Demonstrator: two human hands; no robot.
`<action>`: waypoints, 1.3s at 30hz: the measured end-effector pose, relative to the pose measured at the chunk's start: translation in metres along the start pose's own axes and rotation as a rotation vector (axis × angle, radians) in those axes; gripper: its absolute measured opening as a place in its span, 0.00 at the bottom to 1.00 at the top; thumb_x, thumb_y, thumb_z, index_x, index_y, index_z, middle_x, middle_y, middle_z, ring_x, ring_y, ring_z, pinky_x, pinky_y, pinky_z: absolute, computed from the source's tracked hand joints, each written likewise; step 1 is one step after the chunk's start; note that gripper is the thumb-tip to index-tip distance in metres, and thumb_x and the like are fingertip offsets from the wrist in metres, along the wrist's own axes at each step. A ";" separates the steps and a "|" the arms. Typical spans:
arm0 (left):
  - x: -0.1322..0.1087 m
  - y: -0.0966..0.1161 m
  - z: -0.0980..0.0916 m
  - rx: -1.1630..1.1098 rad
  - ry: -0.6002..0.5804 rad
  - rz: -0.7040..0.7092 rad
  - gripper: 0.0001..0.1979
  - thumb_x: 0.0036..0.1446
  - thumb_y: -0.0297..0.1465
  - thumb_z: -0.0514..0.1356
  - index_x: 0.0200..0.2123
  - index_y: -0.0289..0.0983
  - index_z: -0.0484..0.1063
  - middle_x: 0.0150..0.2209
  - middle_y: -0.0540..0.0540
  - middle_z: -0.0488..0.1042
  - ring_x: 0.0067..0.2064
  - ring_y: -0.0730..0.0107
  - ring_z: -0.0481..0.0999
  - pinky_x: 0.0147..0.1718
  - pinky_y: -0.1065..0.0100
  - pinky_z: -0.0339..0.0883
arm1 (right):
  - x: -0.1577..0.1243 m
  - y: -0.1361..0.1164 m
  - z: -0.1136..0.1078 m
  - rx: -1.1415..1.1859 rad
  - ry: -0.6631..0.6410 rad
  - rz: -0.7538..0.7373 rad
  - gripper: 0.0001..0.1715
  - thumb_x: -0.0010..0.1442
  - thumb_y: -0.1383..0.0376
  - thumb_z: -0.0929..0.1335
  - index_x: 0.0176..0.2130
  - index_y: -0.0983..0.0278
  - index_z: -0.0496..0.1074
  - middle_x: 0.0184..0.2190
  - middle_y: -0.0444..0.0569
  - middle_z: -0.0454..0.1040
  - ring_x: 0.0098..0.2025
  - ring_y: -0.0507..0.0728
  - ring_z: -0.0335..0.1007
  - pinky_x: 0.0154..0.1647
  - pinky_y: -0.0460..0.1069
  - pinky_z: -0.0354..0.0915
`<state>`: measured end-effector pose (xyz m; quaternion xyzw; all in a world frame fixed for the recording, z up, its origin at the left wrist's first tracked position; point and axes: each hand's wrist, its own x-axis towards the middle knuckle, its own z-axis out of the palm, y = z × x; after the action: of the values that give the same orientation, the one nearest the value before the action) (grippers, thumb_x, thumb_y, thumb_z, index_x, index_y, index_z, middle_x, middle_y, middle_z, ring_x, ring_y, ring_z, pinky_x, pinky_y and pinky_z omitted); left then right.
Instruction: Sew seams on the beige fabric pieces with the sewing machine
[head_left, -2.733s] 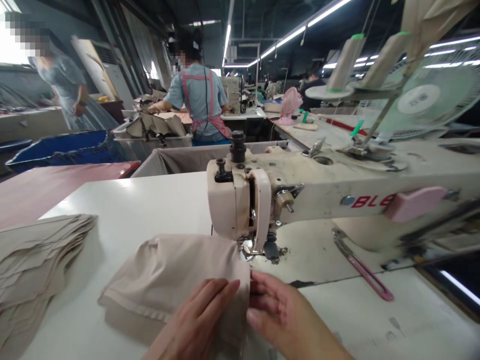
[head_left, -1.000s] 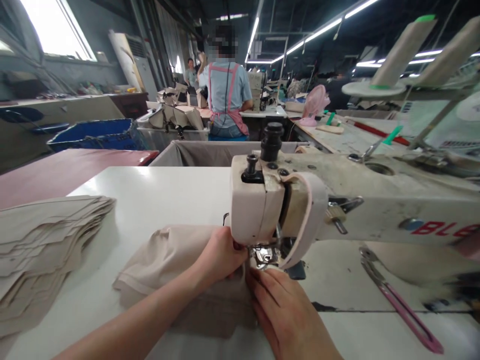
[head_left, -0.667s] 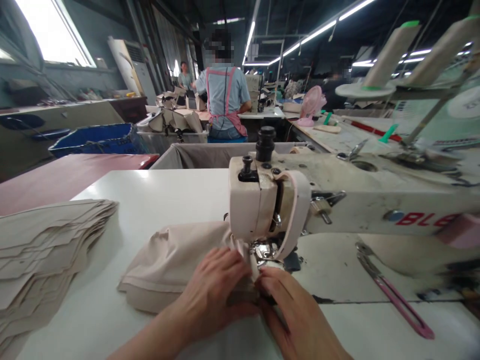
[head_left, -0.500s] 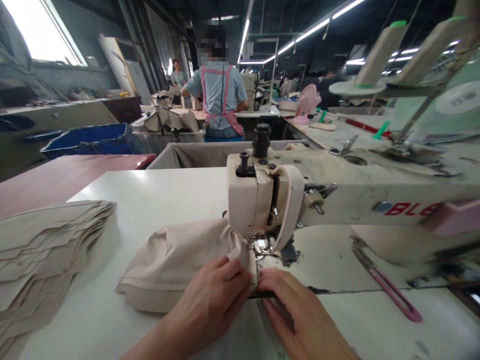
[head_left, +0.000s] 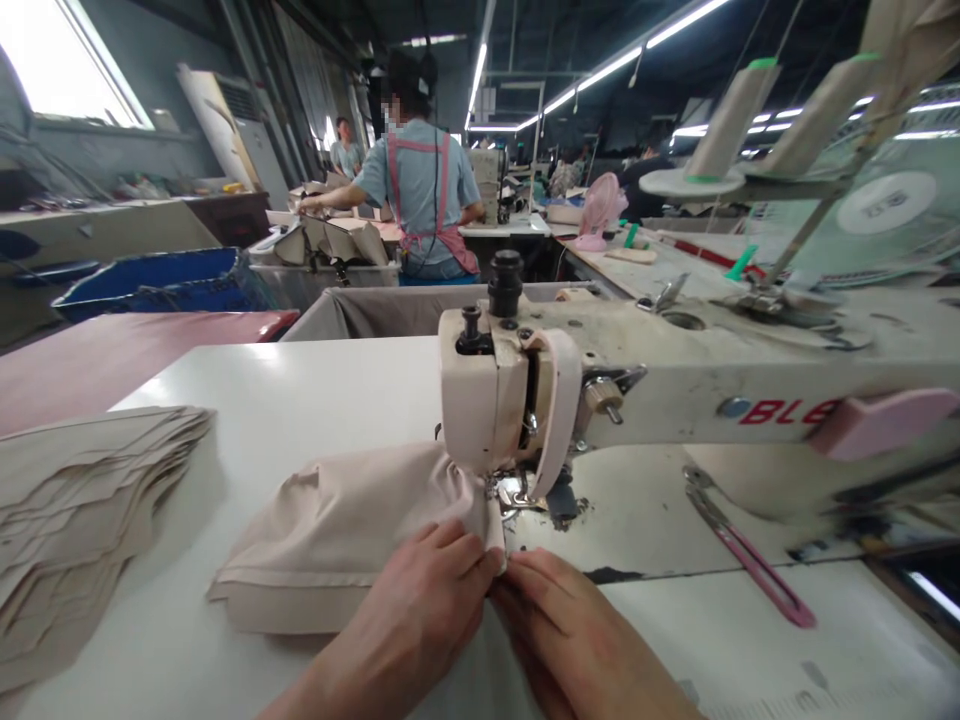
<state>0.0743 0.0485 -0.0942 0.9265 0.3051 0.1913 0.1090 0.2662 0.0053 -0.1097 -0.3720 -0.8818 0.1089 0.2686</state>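
A beige fabric piece (head_left: 345, 510) lies gathered on the white table, its right edge running up to the presser foot (head_left: 516, 492) of a sewing machine (head_left: 480, 400). My left hand (head_left: 431, 590) rests on the fabric's near right corner, fingers curled and pinching its edge. Just to the right, my right hand (head_left: 559, 610) has its fingers drawn together at the same edge, close in front of the foot. Its fingertips meet the cloth beside my left fingers; the thumb is partly hidden underneath.
Stacked beige fabric pieces (head_left: 90, 500) lie at the left. Pink-handled thread snips (head_left: 750, 550) rest on the machine bed at the right. Thread cones (head_left: 731, 120) stand behind. Beyond the table are a grey cloth-lined bin (head_left: 375, 312), a blue crate (head_left: 157, 280) and a co-worker (head_left: 427, 190).
My right hand's fingers have closed together at the fabric edge; before, thumb and fingers were apart. The view has shifted slightly right. The co-worker behind has stretched an arm to the left.
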 end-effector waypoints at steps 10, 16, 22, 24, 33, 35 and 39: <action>0.011 -0.030 0.014 -0.011 0.171 0.042 0.11 0.61 0.25 0.52 0.39 0.34 0.74 0.33 0.43 0.73 0.35 0.61 0.69 0.34 0.63 0.66 | 0.015 0.013 -0.005 0.063 -0.041 0.091 0.26 0.58 0.78 0.60 0.55 0.69 0.67 0.50 0.59 0.70 0.52 0.64 0.65 0.53 0.60 0.67; 0.022 -0.042 0.007 -0.151 0.219 0.033 0.08 0.57 0.24 0.57 0.38 0.37 0.75 0.36 0.45 0.75 0.38 0.63 0.73 0.38 0.64 0.67 | 0.019 0.013 -0.006 0.061 -0.046 0.198 0.33 0.55 0.77 0.62 0.59 0.66 0.62 0.56 0.56 0.64 0.59 0.66 0.56 0.59 0.63 0.60; 0.024 -0.041 0.007 -0.269 0.296 -0.093 0.09 0.49 0.20 0.59 0.31 0.37 0.76 0.34 0.47 0.77 0.36 0.67 0.76 0.35 0.68 0.69 | 0.014 0.014 -0.002 0.039 -0.013 0.185 0.28 0.56 0.76 0.62 0.56 0.69 0.66 0.56 0.58 0.64 0.59 0.65 0.56 0.58 0.61 0.61; 0.024 -0.040 0.009 -0.263 0.303 -0.095 0.09 0.49 0.20 0.59 0.30 0.37 0.76 0.33 0.46 0.77 0.35 0.66 0.76 0.34 0.67 0.69 | 0.014 0.015 -0.001 0.034 -0.008 0.188 0.29 0.55 0.76 0.63 0.57 0.69 0.65 0.56 0.58 0.64 0.58 0.64 0.57 0.58 0.60 0.61; 0.024 -0.038 0.009 -0.097 0.285 -0.009 0.08 0.52 0.21 0.56 0.28 0.36 0.74 0.33 0.44 0.75 0.35 0.63 0.74 0.34 0.64 0.69 | 0.015 0.013 -0.006 0.053 0.026 0.206 0.28 0.55 0.77 0.62 0.55 0.67 0.67 0.54 0.58 0.66 0.56 0.64 0.61 0.56 0.60 0.64; 0.025 -0.037 0.007 -0.088 0.257 0.017 0.08 0.54 0.21 0.55 0.29 0.36 0.73 0.32 0.44 0.75 0.34 0.64 0.73 0.35 0.64 0.68 | 0.012 0.014 -0.006 0.091 0.057 0.227 0.29 0.54 0.78 0.61 0.55 0.65 0.67 0.52 0.57 0.67 0.54 0.63 0.63 0.55 0.59 0.65; 0.026 -0.037 0.004 -0.134 0.203 0.016 0.08 0.55 0.20 0.56 0.31 0.35 0.74 0.33 0.45 0.75 0.35 0.65 0.72 0.35 0.66 0.67 | 0.009 0.020 -0.004 0.166 0.106 0.270 0.33 0.52 0.80 0.60 0.56 0.62 0.65 0.51 0.54 0.65 0.54 0.61 0.62 0.55 0.58 0.64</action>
<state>0.0759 0.0932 -0.1022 0.8953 0.2939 0.3052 0.1377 0.2757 0.0259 -0.1105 -0.4688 -0.7965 0.1966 0.3274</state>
